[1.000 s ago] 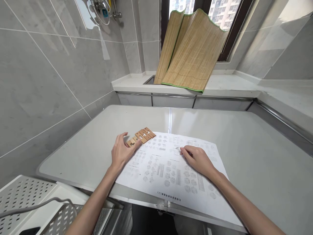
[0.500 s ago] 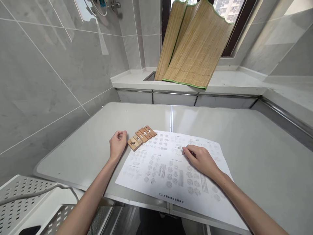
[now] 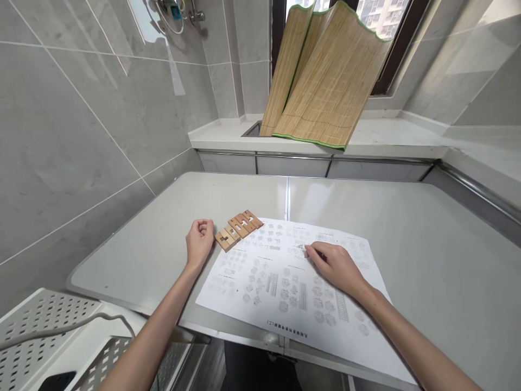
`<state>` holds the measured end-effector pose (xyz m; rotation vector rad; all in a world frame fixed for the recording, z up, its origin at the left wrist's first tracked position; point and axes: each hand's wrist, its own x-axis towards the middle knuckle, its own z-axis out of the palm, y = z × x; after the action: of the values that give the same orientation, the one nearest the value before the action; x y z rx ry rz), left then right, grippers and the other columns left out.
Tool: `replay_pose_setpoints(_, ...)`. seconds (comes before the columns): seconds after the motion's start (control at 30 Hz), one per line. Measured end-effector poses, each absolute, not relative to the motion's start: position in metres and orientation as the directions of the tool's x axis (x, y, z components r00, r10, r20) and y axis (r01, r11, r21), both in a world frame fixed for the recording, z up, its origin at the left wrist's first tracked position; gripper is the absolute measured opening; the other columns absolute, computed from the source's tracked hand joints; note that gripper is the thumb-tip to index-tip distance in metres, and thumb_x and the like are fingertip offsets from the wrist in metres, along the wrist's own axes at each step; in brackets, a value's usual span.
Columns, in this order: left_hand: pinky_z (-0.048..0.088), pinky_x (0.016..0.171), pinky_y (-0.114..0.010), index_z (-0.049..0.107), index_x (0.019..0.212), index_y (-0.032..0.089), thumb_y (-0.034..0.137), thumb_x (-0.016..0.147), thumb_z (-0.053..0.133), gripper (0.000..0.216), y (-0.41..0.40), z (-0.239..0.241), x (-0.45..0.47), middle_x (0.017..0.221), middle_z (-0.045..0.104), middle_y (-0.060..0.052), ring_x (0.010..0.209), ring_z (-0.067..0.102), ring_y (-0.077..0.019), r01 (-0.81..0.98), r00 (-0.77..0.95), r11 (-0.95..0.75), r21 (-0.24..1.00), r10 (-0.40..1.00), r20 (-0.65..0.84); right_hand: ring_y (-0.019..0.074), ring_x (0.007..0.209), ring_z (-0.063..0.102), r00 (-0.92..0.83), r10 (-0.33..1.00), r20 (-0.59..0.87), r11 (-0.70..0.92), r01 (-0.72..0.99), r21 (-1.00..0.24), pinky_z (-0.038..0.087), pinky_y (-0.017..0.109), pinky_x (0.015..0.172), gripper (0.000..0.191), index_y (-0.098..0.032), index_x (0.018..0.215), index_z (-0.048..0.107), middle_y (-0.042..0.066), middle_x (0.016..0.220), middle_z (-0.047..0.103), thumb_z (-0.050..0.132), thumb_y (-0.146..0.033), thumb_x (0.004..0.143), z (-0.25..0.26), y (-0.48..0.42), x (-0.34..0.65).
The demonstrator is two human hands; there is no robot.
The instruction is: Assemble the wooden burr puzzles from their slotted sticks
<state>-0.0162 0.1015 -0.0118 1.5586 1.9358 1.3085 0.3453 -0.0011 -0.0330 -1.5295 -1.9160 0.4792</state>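
A large white paper sheet (image 3: 260, 309), printed with rows of small grey diagrams, lies on the grey table. Its heading is upside down along the near edge. My right hand (image 3: 336, 265) rests on the sheet with its fingers curled and its thumb and fingertips close together. A tiny mark shows at those fingertips; I cannot tell whether it is print or something held. My left hand (image 3: 199, 239) lies loosely closed on the table with nothing showing in it. Just right of it, a row of several small wooden blocks (image 3: 238, 230) with cut-outs overlaps the sheet's far left corner.
The table (image 3: 439, 255) has a seam down its middle. A white perforated rack (image 3: 44, 312) with a grey cable and a dark object stands at the lower left. Behind the table, a bamboo mat (image 3: 325, 81) leans at the window on a white ledge (image 3: 391, 136).
The view has shifted slightly, so everything sits a little further right and lower. Both hands, the blocks and the sheet keep their places relative to one another.
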Motion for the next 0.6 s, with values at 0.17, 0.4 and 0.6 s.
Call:
replay_pose_setpoints(0.17, 0.051, 0.083, -0.033, 0.062, 0.100, 0.020, 0.048, 0.092, 0.059, 0.029, 0.097, -0.009, -0.014, 0.098, 0.070, -0.007, 0.091, 0.066, -0.0221, 0.625, -0.315, -0.072, 0.777, 0.888, 0.336, 0.0184, 0.060, 0.056, -0.118, 0.962, 0.247, 0.254, 0.723, -0.643, 0.039, 0.031, 0.065, 0.047, -0.024, 0.075, 0.064, 0.000, 0.066, 0.066, 0.041, -0.046, 0.108, -0.031, -0.001, 0.345)
replay_pose_setpoints(0.4, 0.045, 0.109, -0.047, 0.066, 0.111, 0.021, 0.044, 0.099, 0.053, 0.029, 0.086, 0.000, 0.006, 0.123, 0.066, -0.011, 0.122, 0.058, -0.0296, 0.809, 0.038, -0.317, 0.495, 0.869, 0.493, 0.0186, 0.059, 0.058, -0.126, 0.959, 0.254, 0.266, 0.711, -0.651, 0.039, 0.031, 0.062, 0.047, -0.023, 0.074, 0.063, 0.001, 0.064, 0.066, 0.039, -0.044, 0.109, -0.030, 0.000, 0.345)
replay_pose_setpoints(0.6, 0.035, 0.118, -0.059, 0.061, 0.142, 0.026, 0.054, 0.102, 0.051, 0.050, 0.091, 0.009, 0.034, 0.152, 0.054, -0.015, 0.147, 0.040, -0.0379, 0.877, 0.320, -0.398, 0.270, 0.902, 0.291, 0.0198, 0.059, 0.059, -0.142, 0.945, 0.294, 0.301, 0.724, -0.620, 0.038, 0.031, 0.060, 0.051, -0.023, 0.073, 0.064, 0.003, 0.065, 0.068, 0.037, -0.047, 0.109, -0.031, 0.002, 0.346)
